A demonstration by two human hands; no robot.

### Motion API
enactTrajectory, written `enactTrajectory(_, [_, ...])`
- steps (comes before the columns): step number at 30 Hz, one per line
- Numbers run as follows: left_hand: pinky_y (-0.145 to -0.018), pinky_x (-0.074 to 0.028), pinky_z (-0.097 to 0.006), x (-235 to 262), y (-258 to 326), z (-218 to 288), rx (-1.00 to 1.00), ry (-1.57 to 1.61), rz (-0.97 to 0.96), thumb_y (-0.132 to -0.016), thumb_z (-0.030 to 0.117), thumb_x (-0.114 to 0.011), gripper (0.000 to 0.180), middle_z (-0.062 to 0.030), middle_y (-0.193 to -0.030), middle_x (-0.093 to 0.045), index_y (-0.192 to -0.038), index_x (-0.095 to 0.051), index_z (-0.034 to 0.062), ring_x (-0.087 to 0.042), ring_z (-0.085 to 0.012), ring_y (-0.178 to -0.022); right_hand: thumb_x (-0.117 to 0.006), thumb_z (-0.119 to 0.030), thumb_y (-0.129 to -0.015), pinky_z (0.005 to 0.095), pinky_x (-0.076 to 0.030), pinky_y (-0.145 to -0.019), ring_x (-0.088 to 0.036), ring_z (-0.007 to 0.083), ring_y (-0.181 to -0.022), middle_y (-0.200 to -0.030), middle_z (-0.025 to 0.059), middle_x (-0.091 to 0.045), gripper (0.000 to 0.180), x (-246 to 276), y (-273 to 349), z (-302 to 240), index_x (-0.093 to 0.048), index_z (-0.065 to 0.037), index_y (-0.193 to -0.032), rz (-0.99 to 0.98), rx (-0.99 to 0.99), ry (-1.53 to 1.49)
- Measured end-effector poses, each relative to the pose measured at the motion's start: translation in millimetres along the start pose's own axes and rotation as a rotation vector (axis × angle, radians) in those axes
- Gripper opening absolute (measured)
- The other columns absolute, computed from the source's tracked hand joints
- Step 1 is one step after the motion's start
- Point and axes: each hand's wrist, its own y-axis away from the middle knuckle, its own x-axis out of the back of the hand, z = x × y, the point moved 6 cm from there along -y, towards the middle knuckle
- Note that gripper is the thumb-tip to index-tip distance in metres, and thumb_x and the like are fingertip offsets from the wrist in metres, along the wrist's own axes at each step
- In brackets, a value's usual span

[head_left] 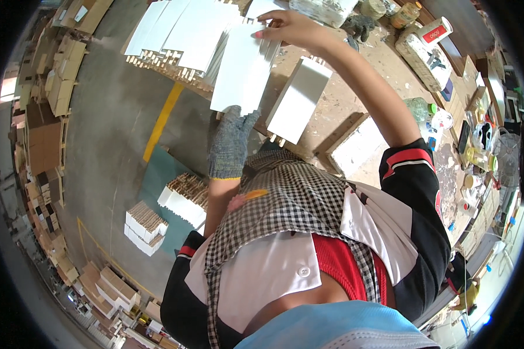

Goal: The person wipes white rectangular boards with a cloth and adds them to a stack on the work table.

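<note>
A long white board [244, 67] lies at the front of the workbench, between my two hands. My left hand [233, 139], in a grey knitted glove with a yellow cuff, closes on its near end. My bare right hand [294, 29] grips the far end, thumb on the white face and fingers bent over the edge. Beneath and to the left, more white boards [201, 29] are piled with small wooden pegs sticking out of their ends. Right of the held board, a separate stack of white boards [300, 96] also shows wooden pegs at its ends.
On the workbench [361, 75] stand a white worn block [358, 142], a cup on a block [436, 32], a jar [406, 14], a dark glove [360, 26] and bottles [419, 107]. Board stacks [145, 227] sit low at my left, near a yellow floor line [163, 122].
</note>
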Motion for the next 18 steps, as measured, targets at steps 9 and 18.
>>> enactTrajectory(9, [-0.098, -0.052, -0.045, -27.3, 31.1, 110.8, 0.095, 0.887, -0.092, -0.092, -0.003, -0.059, 0.038, -0.0163, -0.123, -0.056, -0.13, -0.051, -0.0031, -0.056, -0.0252, -0.113, -0.071, -0.046, -0.086, 0.0378, -0.051, -0.089, -0.065, 0.0252, -0.097, -0.109, 0.0185, -0.066, 0.068, 45.6, 91.7, -19.7, -0.055, -0.003, -0.136, 0.116, -0.008, -0.022])
enactTrajectory(18, [-0.085, -0.051, -0.03, -33.4, 21.1, 128.1, 0.375, -0.089, -0.288, -0.095, 0.022, -0.066, 0.043, -0.0134, -0.106, -0.067, -0.129, -0.055, -0.0015, -0.064, -0.0195, -0.099, -0.057, -0.051, -0.095, 0.0396, -0.053, -0.09, -0.062, 0.0275, -0.109, -0.119, 0.0181, -0.062, 0.063, 21.9, 138.5, 46.9, -0.05, -0.009, -0.142, 0.174, -0.244, 0.045])
